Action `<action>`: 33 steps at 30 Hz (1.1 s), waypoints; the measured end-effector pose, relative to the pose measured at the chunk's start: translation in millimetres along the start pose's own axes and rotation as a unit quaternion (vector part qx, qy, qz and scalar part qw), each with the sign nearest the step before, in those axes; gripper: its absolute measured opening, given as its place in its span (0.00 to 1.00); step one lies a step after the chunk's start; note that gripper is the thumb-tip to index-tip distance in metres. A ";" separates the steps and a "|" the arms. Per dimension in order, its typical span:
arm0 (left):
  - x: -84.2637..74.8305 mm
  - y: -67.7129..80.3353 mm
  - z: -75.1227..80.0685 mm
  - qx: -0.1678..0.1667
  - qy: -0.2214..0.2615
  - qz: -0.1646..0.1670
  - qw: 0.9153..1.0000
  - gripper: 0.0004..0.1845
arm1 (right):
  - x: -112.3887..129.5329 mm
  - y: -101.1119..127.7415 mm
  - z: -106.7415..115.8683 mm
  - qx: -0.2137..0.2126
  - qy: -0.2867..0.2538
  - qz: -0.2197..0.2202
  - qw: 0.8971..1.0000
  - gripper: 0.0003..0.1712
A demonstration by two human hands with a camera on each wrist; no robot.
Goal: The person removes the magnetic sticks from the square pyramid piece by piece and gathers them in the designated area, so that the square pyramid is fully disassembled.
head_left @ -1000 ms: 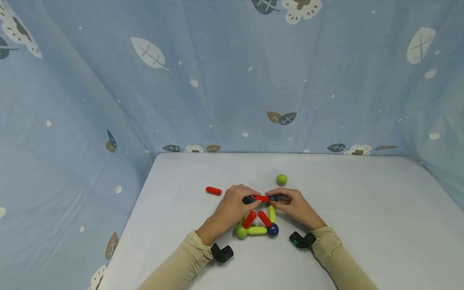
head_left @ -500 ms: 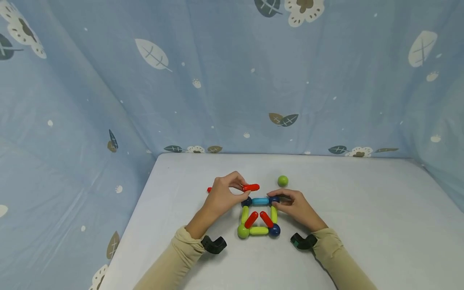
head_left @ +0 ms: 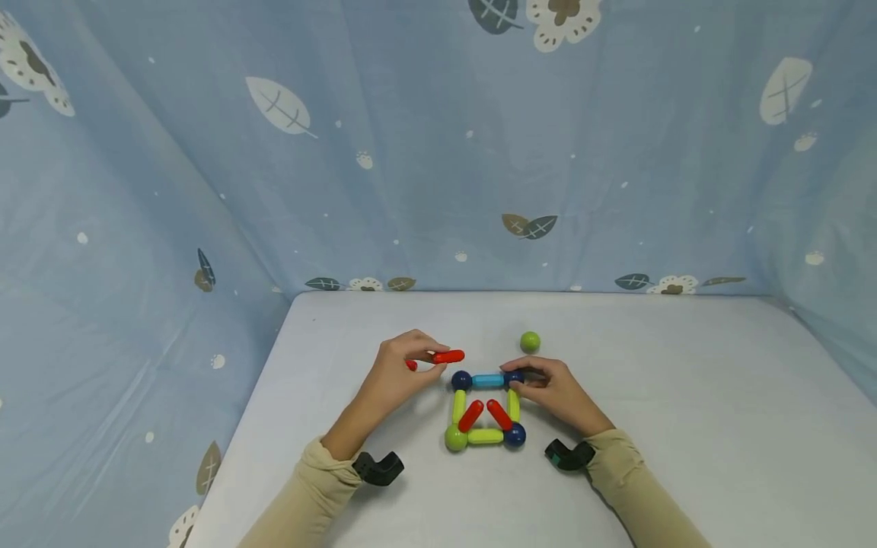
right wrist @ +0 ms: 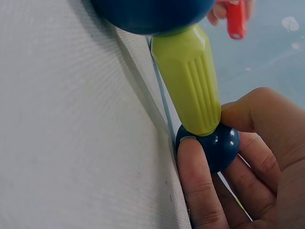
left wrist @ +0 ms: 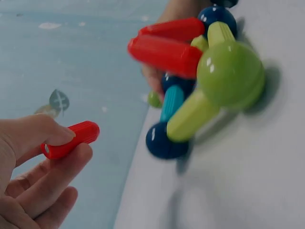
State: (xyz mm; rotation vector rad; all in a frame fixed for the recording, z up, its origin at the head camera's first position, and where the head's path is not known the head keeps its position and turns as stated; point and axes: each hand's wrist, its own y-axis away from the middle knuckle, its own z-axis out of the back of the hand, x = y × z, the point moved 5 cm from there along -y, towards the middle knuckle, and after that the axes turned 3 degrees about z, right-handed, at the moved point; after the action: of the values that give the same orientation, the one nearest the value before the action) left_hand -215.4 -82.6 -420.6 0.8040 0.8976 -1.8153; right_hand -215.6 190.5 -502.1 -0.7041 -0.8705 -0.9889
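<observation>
Red rod: a short, smooth plastic capsule [head_left: 448,355], lifted off the table and level, just left of the frame's far-left corner — pinched at its left end.
Left hand: [head_left: 397,374] thumb on top, forefinger beneath the rod; the other fingers curl loosely below, as the left wrist view shows [left wrist: 71,139].
Right hand: [head_left: 553,390] thumb and forefinger pinch the dark blue ball [right wrist: 217,143] at the frame's far-right corner, the remaining fingers bent beside it.
Frame: a flat square [head_left: 485,408] of glossy pieces lying near the middle of the table, towards its near edge — a light blue rod [head_left: 488,380] on the far side, ribbed lime-green rods on the other three sides, round balls at the corners, two red rods slanting inside.
Green ball: [head_left: 530,342] loose, round and shiny, beyond the frame's far-right corner, apart from the hand.
Table: [head_left: 685,396] matt white top with rounded far corners.
Backdrop: blue cloth [head_left: 425,152] printed with leaves, hanging behind the far and left edges.
</observation>
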 end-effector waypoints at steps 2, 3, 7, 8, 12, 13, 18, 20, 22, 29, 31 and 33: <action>5.6 4.6 9.1 -0.004 -0.002 0.004 1.000 0.14 | 0.4 -0.1 0.3 -0.001 -0.002 0.003 1.000 0.16; 8.8 7.0 13.8 -0.004 0.001 0.006 1.000 0.14 | 0.5 0.0 0.4 -0.002 -0.002 0.005 1.000 0.16; 23.5 15.6 33.8 -0.009 0.008 0.011 1.000 0.14 | 0.7 -0.3 0.0 0.000 -0.004 0.007 1.000 0.16; 27.0 17.7 38.8 -0.009 0.007 0.014 1.000 0.14 | 0.9 -0.1 -0.2 0.000 -0.005 0.007 1.000 0.16; 42.0 24.9 56.3 -0.004 -0.017 0.035 0.999 0.13 | 0.7 -0.2 -1.2 0.002 -0.009 0.005 1.000 0.16; 45.6 26.0 60.0 -0.001 -0.028 0.041 0.999 0.13 | 0.6 -0.3 -1.4 0.002 -0.009 0.005 1.000 0.16; 61.0 25.6 69.8 0.028 -0.068 0.065 0.995 0.11 | 0.7 -0.9 -1.1 0.001 -0.002 0.001 1.000 0.16; 66.1 24.6 69.7 0.047 -0.076 0.072 0.993 0.10 | 1.1 -0.7 -0.1 -0.002 0.003 0.002 1.000 0.16; 70.4 24.0 69.6 0.062 -0.080 0.078 0.992 0.09 | 1.9 -0.9 0.8 -0.003 0.004 0.005 1.000 0.16; 83.3 24.2 71.6 0.077 -0.102 0.089 0.988 0.09 | 1.8 -1.4 0.5 -0.001 0.002 0.007 1.000 0.16; 86.6 24.7 72.1 0.079 -0.103 0.097 0.987 0.10 | 1.6 -1.2 0.0 -0.001 0.000 0.007 1.000 0.16; 89.1 25.3 72.2 0.082 -0.104 0.104 0.986 0.10 | 1.4 -1.4 -0.7 0.000 -0.001 0.007 1.000 0.16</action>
State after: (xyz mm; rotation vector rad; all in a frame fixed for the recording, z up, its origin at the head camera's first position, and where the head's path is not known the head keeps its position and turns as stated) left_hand -234.4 -190.8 -462.3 0.7628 0.5167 -1.7643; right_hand -216.3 188.8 -501.0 -0.7097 -0.8661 -0.9765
